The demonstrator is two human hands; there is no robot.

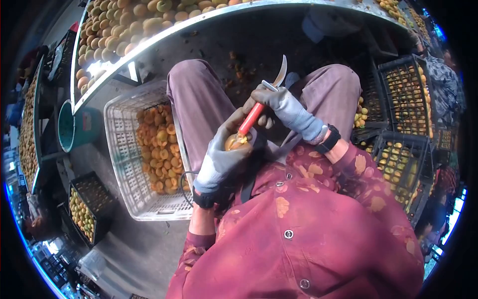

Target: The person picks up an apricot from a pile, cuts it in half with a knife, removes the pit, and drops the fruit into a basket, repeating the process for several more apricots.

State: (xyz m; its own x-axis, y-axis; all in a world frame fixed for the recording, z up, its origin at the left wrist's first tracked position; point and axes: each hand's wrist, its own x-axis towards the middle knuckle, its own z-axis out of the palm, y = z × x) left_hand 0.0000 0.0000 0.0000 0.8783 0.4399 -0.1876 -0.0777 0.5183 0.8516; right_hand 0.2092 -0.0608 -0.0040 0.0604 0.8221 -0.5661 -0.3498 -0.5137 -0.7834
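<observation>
My left hand (222, 155), in a grey-and-white work glove, is closed around an apricot-like fruit (233, 143). Torn yellow flesh shows on the fruit's upper side. A curved-blade knife (251, 118) with a red handle is gripped by my right hand (289, 110), also gloved. Its blade points up and away from me, past the right hand. The handle's lower end meets the torn flesh; how deep it goes is hidden. Both hands are held close together above my lap.
Left of my knees stands a white plastic basket (130, 192) with orange fruit halves. A metal-edged table (194, 21) of whole fruit spans the front. Black crates (381, 70) of fruit are stacked at right. A green bucket (65, 127) and another black crate (104, 194) stand left.
</observation>
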